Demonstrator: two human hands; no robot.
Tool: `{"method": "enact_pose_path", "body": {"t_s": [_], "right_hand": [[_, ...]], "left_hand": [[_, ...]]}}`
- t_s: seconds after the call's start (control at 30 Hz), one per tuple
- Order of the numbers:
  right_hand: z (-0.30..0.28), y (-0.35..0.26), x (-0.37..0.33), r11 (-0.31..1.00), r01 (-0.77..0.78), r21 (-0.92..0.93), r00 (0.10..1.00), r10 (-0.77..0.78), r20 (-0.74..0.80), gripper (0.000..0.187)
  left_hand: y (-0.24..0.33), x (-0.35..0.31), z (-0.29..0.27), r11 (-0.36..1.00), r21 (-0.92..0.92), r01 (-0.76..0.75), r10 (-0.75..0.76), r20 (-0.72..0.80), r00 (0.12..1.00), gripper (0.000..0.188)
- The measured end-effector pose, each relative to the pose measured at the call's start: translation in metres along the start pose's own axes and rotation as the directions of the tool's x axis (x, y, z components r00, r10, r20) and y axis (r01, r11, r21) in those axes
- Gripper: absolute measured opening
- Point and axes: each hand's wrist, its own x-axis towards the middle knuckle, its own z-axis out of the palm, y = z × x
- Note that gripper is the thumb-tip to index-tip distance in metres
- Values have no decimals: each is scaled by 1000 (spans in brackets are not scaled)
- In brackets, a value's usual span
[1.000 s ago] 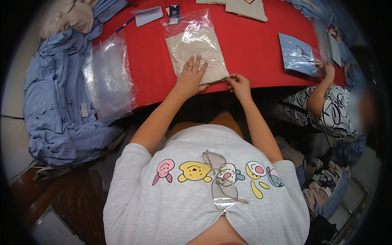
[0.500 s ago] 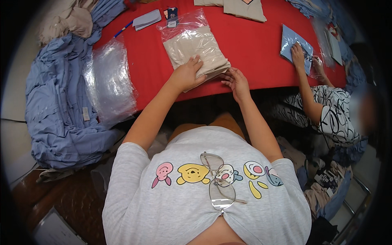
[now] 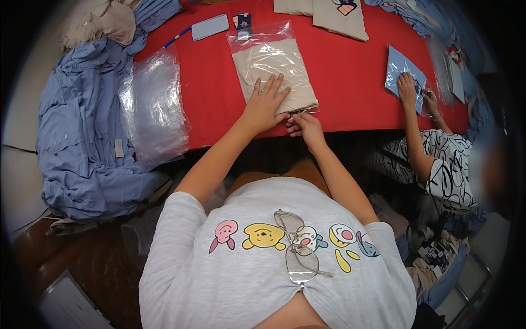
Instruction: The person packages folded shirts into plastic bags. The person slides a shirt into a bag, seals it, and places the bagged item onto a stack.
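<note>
A folded beige garment (image 3: 269, 61) lies on the red table inside a clear plastic bag (image 3: 276, 34), whose far end reaches past the cloth. My left hand (image 3: 264, 103) rests spread on top of the packed garment, near its closest left corner. At the near edge, my right hand (image 3: 305, 129) has its thumb and fingers pinched together at the bag's rim. The fingertips of both hands almost meet there. What exactly the right fingers grip is mostly plastic at the bag's edge.
A stack of clear bags (image 3: 154, 107) lies left, beside heaped blue garments (image 3: 90, 137). Behind are a notepad (image 3: 210, 27), blue pen (image 3: 177, 37), dark tags (image 3: 243, 23) and beige garments (image 3: 339, 19). At right, a co-worker's hands (image 3: 406, 88) handle a blue bagged garment (image 3: 402, 66).
The bagged garment now lies straighter towards me. My left hand has spread flatter on it, and my right hand has moved from its right corner to the near edge, fingers closing.
</note>
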Motion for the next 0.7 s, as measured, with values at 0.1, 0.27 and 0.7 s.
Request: {"method": "enact_pose_path", "body": {"t_s": [0.1, 0.27, 0.7], "right_hand": [[-3, 13, -15, 1000, -27, -13, 997, 27, 67, 27], [7, 6, -42, 993, -117, 13, 992, 116, 54, 30], [87, -37, 43, -29, 727, -686, 426, -765, 483, 44]], "left_hand": [[-4, 11, 4, 996, 94, -2, 7, -54, 998, 88], [-10, 20, 8, 986, 61, 158, -153, -80, 985, 83], [15, 5, -48, 999, -43, -25, 6, -407, 914, 15]]}}
